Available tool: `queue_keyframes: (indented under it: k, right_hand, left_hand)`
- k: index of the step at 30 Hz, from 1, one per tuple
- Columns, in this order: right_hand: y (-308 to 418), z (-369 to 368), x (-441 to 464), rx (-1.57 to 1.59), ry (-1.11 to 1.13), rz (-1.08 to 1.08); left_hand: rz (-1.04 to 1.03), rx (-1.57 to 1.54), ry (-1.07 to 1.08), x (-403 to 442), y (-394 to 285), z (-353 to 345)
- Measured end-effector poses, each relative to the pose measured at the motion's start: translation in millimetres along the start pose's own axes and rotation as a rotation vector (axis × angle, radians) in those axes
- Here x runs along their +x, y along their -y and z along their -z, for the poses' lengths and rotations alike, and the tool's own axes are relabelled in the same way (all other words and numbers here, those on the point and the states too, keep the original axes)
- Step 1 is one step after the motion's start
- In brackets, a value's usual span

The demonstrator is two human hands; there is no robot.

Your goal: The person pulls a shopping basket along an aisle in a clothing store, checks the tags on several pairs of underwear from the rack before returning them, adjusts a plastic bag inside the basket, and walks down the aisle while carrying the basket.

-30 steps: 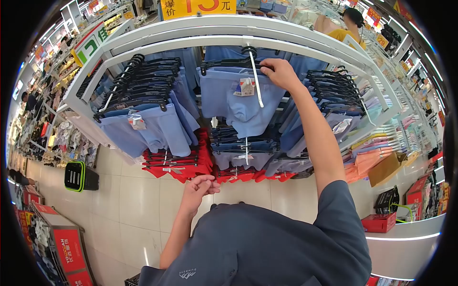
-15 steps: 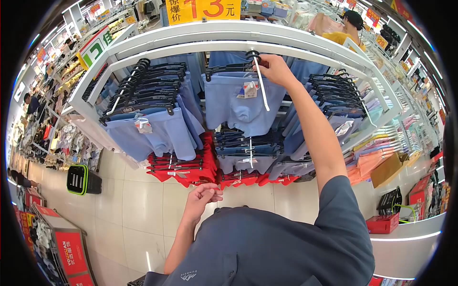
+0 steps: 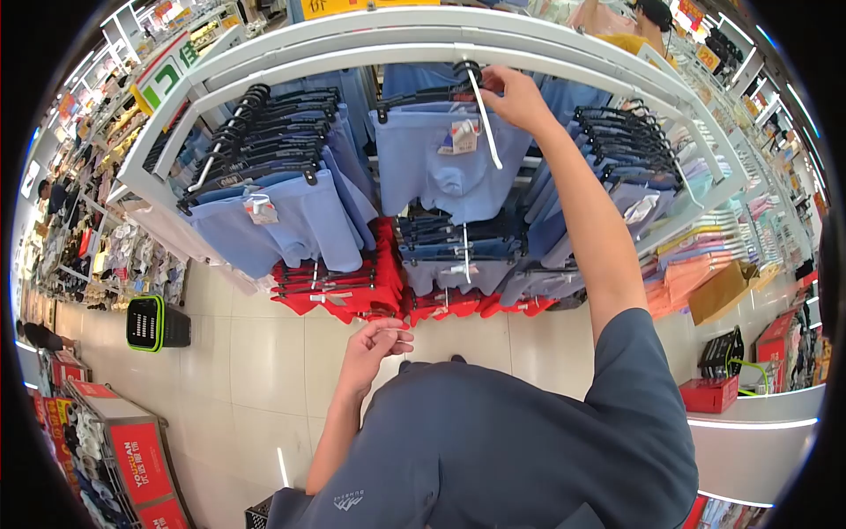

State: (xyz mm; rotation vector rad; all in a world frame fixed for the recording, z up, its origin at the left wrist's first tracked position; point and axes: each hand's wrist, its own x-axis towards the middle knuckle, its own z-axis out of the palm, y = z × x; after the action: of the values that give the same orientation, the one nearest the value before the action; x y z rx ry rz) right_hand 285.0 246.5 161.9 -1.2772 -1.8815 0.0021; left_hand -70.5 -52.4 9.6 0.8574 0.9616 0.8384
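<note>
My right hand (image 3: 515, 95) is up at the top middle hook (image 3: 483, 119) of a white rack, its fingers curled beside the black hangers (image 3: 423, 99). Whether it grips a hanger is hidden. Light blue shorts (image 3: 445, 163) with a white price tag (image 3: 462, 137) hang just below it. In front of my torso, my left hand (image 3: 374, 348) is held low with thumb and fingers together, near the red garments (image 3: 348, 295). Something thin and pale shows at its fingertips, too small to name.
The white rack frame (image 3: 423, 19) spans the front, with more blue shorts (image 3: 286, 220) on its left. A black and green basket (image 3: 159, 324) stands on the floor at left; a red box (image 3: 709, 394) lies at right. Another person (image 3: 648, 31) is beyond the rack.
My right hand has shifted from the right part of the hangers to beside the hook. The rack appears slightly higher in view. My left hand stays low with its fingers pinched more closely.
</note>
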Motion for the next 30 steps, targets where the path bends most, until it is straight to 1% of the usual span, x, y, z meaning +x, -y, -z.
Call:
queue_keyframes:
  k: [2,3,5,7,9,11,13,15,18,21,23,25,27,28,30]
  right_hand:
    - [29,11,-24,-0.104,-0.208,0.126]
    - [39,28,-42,-0.197,-0.323,0.187]
    - [67,49,-93,-0.194,-0.318,0.148]
    - [73,57,-152,0.023,-0.094,-0.033]
    - [80,78,-199,0.030,-0.072,-0.256]
    - [51,117,-227,-0.117,-0.260,-0.341]
    - [19,175,-242,-0.385,-0.422,-0.454]
    - [-24,227,-249,-0.415,-0.463,-0.547]
    - [-61,251,-241,-0.536,-0.479,-0.257]
    - [-100,249,-229,-0.538,-0.378,-0.053]
    - [-119,254,-228,-0.564,-0.322,-0.059]
    - [-104,267,-222,-0.551,-0.247,-0.083]
    - [-110,276,-221,-0.518,-0.212,-0.027]
    - [-112,280,-220,-0.554,-0.230,0.055]
    - [-116,293,-224,-0.224,-0.086,-0.135]
  left_hand:
    - [-0.015,0.017,0.003,1,3,2]
    - [0.005,0.017,-0.009,2,6,3]
    - [0.051,0.022,-0.036,1,12,8]
    - [0.090,0.006,0.001,2,19,12]
    - [0.131,0.014,0.022,3,22,15]
    - [0.171,0.047,0.053,6,23,15]
    - [0.164,0.070,0.105,14,29,14]
    - [0.144,0.073,0.139,20,33,5]
    - [0.090,0.068,0.137,26,29,-21]
    - [0.064,0.080,0.140,32,37,-57]
    - [0.054,0.091,0.111,34,47,-83]
    - [0.061,0.084,0.114,39,57,-118]
    - [0.078,0.054,0.094,38,67,-153]
    - [0.085,0.052,0.108,38,74,-167]
    - [0.088,0.091,0.130,39,82,-194]
